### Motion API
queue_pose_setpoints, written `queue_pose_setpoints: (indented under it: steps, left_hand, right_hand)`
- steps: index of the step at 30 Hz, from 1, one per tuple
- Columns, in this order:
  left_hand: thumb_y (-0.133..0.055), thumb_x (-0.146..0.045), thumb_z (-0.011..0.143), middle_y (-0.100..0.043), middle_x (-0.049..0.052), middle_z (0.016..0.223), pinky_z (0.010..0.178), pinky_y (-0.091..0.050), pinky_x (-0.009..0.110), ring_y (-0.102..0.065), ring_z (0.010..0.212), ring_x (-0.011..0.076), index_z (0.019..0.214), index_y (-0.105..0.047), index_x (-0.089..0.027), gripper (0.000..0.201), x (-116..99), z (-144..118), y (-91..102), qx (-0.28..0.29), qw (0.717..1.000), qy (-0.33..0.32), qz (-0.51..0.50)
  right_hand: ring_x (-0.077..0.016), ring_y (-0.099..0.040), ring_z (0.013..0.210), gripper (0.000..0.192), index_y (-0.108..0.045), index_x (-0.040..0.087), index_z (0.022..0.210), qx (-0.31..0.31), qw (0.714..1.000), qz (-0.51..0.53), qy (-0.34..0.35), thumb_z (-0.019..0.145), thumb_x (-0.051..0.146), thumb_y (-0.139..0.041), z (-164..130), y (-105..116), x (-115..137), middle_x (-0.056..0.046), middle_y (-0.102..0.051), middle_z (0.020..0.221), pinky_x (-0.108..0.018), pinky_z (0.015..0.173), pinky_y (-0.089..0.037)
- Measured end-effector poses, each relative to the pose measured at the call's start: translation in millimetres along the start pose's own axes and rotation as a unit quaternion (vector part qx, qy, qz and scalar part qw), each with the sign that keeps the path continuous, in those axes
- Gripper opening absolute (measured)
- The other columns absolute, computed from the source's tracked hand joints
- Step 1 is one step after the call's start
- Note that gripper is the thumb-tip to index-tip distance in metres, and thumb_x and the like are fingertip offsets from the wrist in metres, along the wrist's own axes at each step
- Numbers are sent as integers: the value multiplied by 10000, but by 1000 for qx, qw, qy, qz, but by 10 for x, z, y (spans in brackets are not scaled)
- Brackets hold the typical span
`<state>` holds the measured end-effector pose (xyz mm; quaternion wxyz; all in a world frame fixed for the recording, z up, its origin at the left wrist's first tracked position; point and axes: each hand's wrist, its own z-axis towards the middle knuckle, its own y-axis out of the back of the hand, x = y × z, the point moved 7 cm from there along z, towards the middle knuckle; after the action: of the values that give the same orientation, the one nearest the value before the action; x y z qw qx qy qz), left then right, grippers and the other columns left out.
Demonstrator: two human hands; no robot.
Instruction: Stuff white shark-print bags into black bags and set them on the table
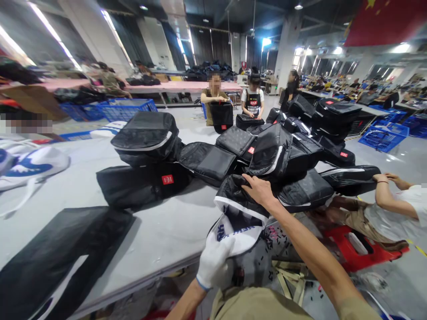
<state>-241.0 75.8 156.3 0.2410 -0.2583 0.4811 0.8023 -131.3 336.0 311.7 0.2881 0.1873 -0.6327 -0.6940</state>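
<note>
At the table's front edge, a black bag (230, 190) with a white trim band hangs partly over the side, its mouth spread apart. A white panel with blue lettering (248, 242) shows at its lower end. My left hand (213, 262), in a white glove, is closed on the edge of that panel; its fingertips are partly hidden. My bare right hand (260, 191) grips the far black edge of the bag, thumb and fingers closed on the fabric. Just beyond it lies a pile of black bags (271, 149), some with red labels.
The grey table (160, 238) carries black bags at left (66, 249) and stacked ones (145, 138). White-and-blue pieces (36, 162) lie far left. A co-worker's hands (387, 178) hold a bag at right, near a red stool (376, 255). Two people work across the table.
</note>
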Motion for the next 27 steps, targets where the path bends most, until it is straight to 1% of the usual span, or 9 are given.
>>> queue_pose_setpoints:
  steps: [4, 7, 9, 12, 15, 18, 21, 24, 27]
  left_hand:
    - [-613, -36, 795, -792, 161, 1357, 1119, -553, 617, -717, 1206, 397, 1455, -752, -243, 706, -340, 613, 226, 19, 977, -69, 202]
    - [-654, -106, 867, -830, 155, 1264, 967, -608, 557, -754, 1066, 372, 1359, -802, -235, 530, -416, 829, 99, 69, 965, -45, 247]
    - [-607, -123, 941, -849, 138, 1215, 962, -628, 530, -781, 1052, 349, 1400, -799, -270, 519, -384, 626, -120, 80, 969, -51, 229]
    - [-501, -94, 985, -832, 109, 1370, 1064, -654, 551, -794, 1233, 357, 1526, -738, -350, 645, -287, -103, -576, 100, 969, -154, 162]
    - [-506, -91, 926, -860, 124, 1286, 938, -730, 497, -853, 1107, 350, 1519, -752, -365, 699, 8, -720, -961, 157, 968, -161, 109]
    - [-510, -123, 941, -838, 142, 1348, 1048, -708, 543, -822, 1231, 378, 1531, -749, -366, 681, 231, -839, -1122, 196, 965, -132, 110]
    - [-566, -141, 916, -832, 116, 1372, 1063, -698, 542, -814, 1251, 372, 1542, -722, -412, 700, 186, -696, -1065, 210, 966, -121, 88]
    - [-707, -213, 844, -807, 157, 1409, 1074, -659, 594, -794, 1249, 415, 1531, -715, -350, 700, -59, -540, -886, 236, 967, -71, 72]
    - [-841, -546, 818, -822, 156, 1289, 1079, -582, 657, -767, 1178, 451, 1366, -784, -303, 603, -391, -290, -668, 281, 956, 2, 82]
  right_hand:
    - [-259, -752, 1145, 664, -472, 351, 1715, -8, 1000, 15, 18, 1133, 661, -547, -105, -42, 231, -99, -759, 1309, -321, 885, -514]
    - [-243, -751, 1100, 619, -488, 347, 1707, -14, 1000, 8, 21, 1150, 612, -538, -146, -121, 343, -98, -761, 1274, -306, 845, -488]
    - [-228, -745, 1070, 594, -511, 341, 1701, -21, 999, 2, 24, 1161, 590, -528, -135, -173, 327, -97, -762, 1248, -296, 816, -457]
    - [-209, -731, 1042, 566, -542, 339, 1695, -30, 999, -15, 35, 1191, 582, -458, -15, -226, 164, -92, -765, 1211, -296, 780, -405]
    - [-197, -719, 1050, 535, -580, 352, 1675, -33, 997, -28, 59, 1211, 561, -415, 178, -242, -20, -84, -772, 1198, -294, 772, -370]
    - [-186, -712, 1052, 526, -591, 341, 1669, -43, 996, -29, 72, 1205, 548, -456, 296, -236, -101, -83, -776, 1202, -289, 773, -360]
    - [-180, -714, 1045, 521, -608, 337, 1655, -54, 996, -18, 73, 1194, 551, -494, 278, -239, -82, -72, -784, 1176, -287, 775, -361]
    - [-184, -718, 1027, 520, -612, 352, 1650, -62, 996, -9, 71, 1191, 566, -493, 195, -257, -25, -66, -784, 1162, -287, 770, -359]
    - [-190, -719, 985, 522, -606, 356, 1650, -68, 996, -10, 59, 1195, 571, -467, 122, -277, 57, -76, -779, 1158, -293, 746, -343]
